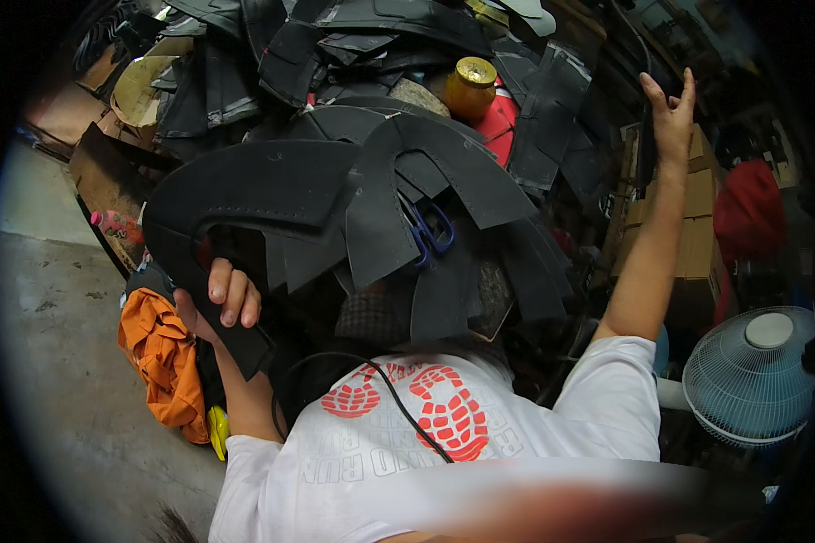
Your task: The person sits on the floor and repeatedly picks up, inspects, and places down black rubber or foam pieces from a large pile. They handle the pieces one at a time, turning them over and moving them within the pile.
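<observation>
My left hand [231,294] is closed round one end of a curved black shoe-upper piece [244,181], which has a row of small holes along its inner edge. Similar U-shaped black shoe-upper pieces [378,213] lie overlapped just to the right of it. Scissors with blue handles [441,237] rest among them. Raised at the far right, my right hand [673,118] has two fingers stretched apart and nothing visible in its grasp. A dark upright strip [646,145] hangs beside that hand; I cannot tell whether they touch.
Behind lies a heap of black cut pieces [371,45] with a yellow-lidded jar [471,90]. Orange cloth [165,362] and a pink-capped bottle [118,226] are at left. Cardboard boxes [697,244], a red cloth-like bundle [749,208] and a fan [743,380] stand at right.
</observation>
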